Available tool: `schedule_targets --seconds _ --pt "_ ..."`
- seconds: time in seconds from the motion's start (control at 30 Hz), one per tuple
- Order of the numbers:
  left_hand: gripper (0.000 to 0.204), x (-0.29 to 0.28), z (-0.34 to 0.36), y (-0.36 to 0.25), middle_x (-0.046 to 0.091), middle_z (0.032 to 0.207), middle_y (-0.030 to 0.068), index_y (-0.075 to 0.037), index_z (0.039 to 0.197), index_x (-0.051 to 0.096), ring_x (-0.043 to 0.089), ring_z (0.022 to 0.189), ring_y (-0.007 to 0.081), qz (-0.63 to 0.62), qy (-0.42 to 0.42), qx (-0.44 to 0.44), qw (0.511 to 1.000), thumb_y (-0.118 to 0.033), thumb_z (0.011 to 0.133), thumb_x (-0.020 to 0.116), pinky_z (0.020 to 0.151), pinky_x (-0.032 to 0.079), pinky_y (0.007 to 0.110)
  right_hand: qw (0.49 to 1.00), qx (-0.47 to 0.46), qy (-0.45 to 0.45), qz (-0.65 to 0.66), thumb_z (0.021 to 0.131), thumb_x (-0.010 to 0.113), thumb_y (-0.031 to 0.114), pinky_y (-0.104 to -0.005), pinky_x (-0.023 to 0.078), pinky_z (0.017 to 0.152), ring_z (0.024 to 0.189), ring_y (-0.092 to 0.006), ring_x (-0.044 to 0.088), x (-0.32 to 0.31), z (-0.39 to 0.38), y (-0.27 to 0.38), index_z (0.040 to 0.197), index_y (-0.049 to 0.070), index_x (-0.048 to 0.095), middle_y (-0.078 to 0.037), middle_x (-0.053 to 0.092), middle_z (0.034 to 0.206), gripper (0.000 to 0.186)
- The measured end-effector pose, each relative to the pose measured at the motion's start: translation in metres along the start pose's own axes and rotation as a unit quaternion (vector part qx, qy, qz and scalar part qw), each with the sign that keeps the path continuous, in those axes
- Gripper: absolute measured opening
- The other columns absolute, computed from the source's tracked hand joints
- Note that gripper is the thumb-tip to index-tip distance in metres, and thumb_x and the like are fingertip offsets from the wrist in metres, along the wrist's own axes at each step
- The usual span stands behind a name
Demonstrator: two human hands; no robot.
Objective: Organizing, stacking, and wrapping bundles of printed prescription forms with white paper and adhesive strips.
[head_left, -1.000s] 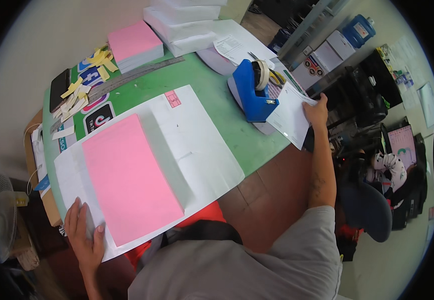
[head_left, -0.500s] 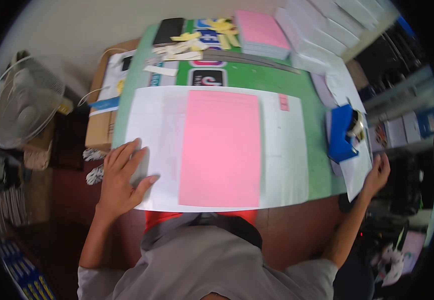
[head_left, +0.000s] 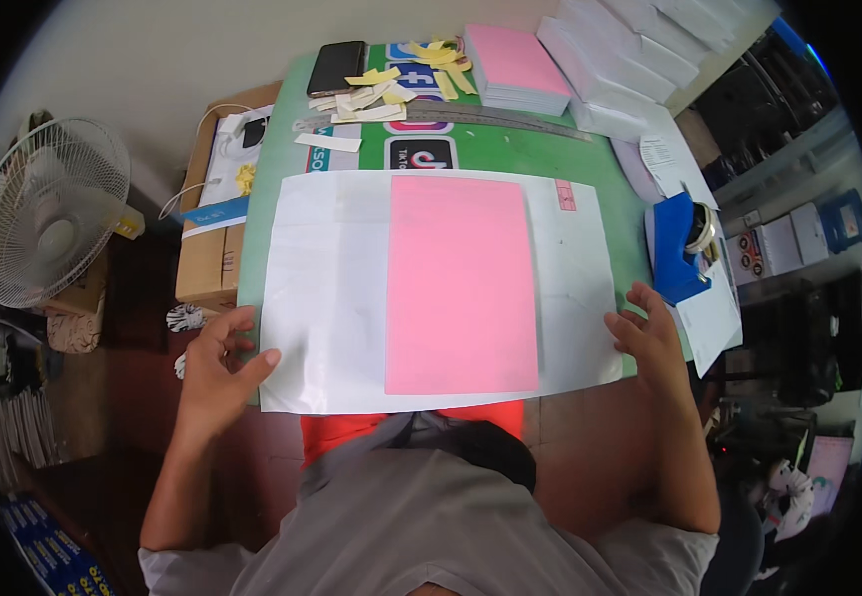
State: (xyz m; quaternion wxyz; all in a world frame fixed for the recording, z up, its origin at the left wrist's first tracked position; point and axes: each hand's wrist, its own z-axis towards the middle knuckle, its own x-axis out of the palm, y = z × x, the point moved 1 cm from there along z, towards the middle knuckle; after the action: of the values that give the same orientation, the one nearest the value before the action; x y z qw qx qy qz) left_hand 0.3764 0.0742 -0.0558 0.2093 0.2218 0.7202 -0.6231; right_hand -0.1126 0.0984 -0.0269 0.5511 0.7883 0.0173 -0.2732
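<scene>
A large white paper sheet (head_left: 336,298) lies on the green-topped table, its front edge hanging slightly over. On its middle rests a pink stack or pad of paper (head_left: 461,288), roughly upright in line with me. Beside the sheet's left edge is my left hand (head_left: 217,372), fingers curved and apart from the thumb, whose tip reaches over the paper's margin. My right hand (head_left: 649,338) hovers at the sheet's right edge with fingers loosely bent and spread. Neither hand grips anything. A small pink label (head_left: 566,196) shows at the sheet's upper right.
A blue tape dispenser (head_left: 676,248) stands at the table's right side. Along the back are a metal ruler (head_left: 495,121), yellow and white paper strips (head_left: 366,99), a dark phone (head_left: 337,68) and a pink-topped paper stack (head_left: 518,70). A fan (head_left: 53,214) and cardboard box (head_left: 207,263) are left.
My right hand has come in from beside the tape dispenser to the sheet's right edge. My left hand has drawn back off the sheet to its left edge.
</scene>
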Motion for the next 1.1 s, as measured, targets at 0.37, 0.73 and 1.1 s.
schedule_targets --seconds 0.37,0.73,1.1 --pt "0.035 -0.013 0.019 -0.009 0.064 0.089 -0.0022 0.000 0.117 0.063 0.048 0.066 0.0044 -0.234 0.117 -0.189 0.947 -0.023 0.095 0.077 0.057 0.036 0.023 0.988 0.133 0.075 0.034 0.092 0.073 0.013 -0.0272 0.049 0.078 0.092 -0.0141 0.065 -0.010 0.025 0.005 0.142 -0.004 0.050 -0.005 0.069 0.104 0.057" --pt "0.016 0.001 0.033 -0.002 0.070 0.080 -0.0002 -0.005 0.082 0.068 0.061 0.069 0.0068 -0.313 0.077 -0.121 0.939 -0.012 0.096 0.073 0.065 0.049 0.024 0.996 -0.037 0.049 0.070 0.085 0.069 0.003 -0.0233 0.035 0.059 0.065 -0.0055 0.051 -0.017 0.024 0.009 0.137 -0.007 0.056 0.005 0.055 0.072 0.054" --pt "0.023 -0.003 0.042 -0.038 0.060 0.140 0.0203 -0.003 0.068 0.060 0.057 0.129 0.0241 -0.261 0.089 0.120 0.954 0.000 0.087 0.073 0.103 0.045 0.035 0.976 -0.081 0.153 0.134 0.082 0.060 -0.005 -0.0182 0.041 0.065 0.069 -0.0046 0.059 -0.008 0.017 0.057 0.151 -0.010 0.043 0.000 0.066 0.083 0.071"
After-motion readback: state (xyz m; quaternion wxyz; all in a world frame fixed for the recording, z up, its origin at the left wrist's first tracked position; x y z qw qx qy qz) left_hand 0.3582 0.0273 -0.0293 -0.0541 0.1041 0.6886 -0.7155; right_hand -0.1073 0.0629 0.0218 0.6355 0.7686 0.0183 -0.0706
